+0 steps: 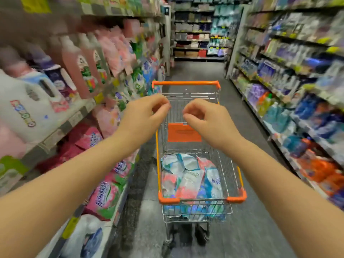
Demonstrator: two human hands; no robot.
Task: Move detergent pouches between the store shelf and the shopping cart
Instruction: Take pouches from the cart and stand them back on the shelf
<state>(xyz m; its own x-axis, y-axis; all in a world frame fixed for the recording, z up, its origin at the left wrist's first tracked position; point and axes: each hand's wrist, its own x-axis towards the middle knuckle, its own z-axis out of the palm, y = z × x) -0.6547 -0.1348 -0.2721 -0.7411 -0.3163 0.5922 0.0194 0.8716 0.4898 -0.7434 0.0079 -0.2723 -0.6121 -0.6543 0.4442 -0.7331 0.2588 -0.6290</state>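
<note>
— What's on the left?
— A store shelf point(61, 127) carrying a white jug point(28, 108). Its coloured lettering is too blurred to read. On the lower tier lie pink pouches point(104, 194) with blue script, also unreadable.
— And the left hand point(143, 116)?
— It is stretched forward, back up, above the shopping cart point(157, 164). The grip is curled toward the thumb, holding nothing.
— The detergent pouches point(189, 177)?
— Piled in the cart's basket: white, blue and pink, with illegible print.
— The right hand point(202, 118)?
— Level with the left and near it. The grip is curled and empty.
</note>
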